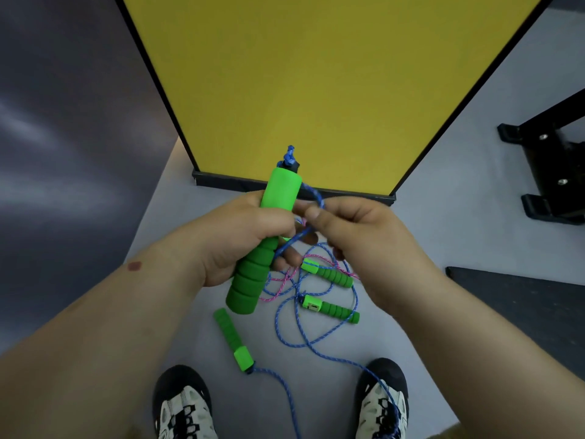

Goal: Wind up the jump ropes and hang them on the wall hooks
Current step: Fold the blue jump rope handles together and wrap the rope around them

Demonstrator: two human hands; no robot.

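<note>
left hand grips green handle — right hand pinches blue rope

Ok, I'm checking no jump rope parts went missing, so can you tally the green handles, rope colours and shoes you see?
Green handles: 4, one in the left hand as handle, three on the floor.
Rope colours: 2, blue rope pinched by the right hand, and pink rope.
Shoes: 2.
Total: 8
</note>
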